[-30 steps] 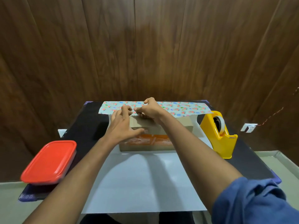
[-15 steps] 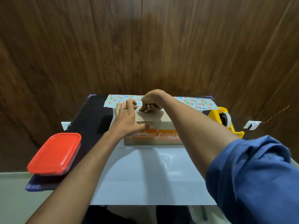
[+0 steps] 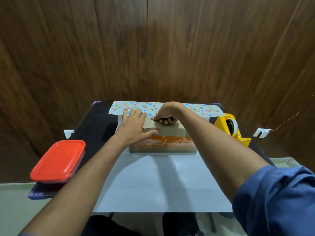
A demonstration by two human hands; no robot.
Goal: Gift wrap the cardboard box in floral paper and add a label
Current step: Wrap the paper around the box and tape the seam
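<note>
A brown cardboard box (image 3: 172, 133) with orange FRAGILE tape lies on the white underside of the wrapping paper (image 3: 158, 181). The paper's far edge is folded over, floral side up (image 3: 201, 109), onto the box's back top edge. My left hand (image 3: 134, 128) lies flat on the box's left top, fingers straight, thumb on the front edge. My right hand (image 3: 166, 113) has curled fingers and grips the floral edge at the middle of the box top.
A yellow tape dispenser (image 3: 231, 128) stands right of the box. A container with a red lid (image 3: 58, 161) sits at the table's left front corner. The black table (image 3: 95, 126) ends at a wooden wall. A white socket (image 3: 261, 133) is low on the right.
My right hand has drawn the floral edge farther over the box top toward me. My left hand has stayed flat on the box, sliding slightly back.
</note>
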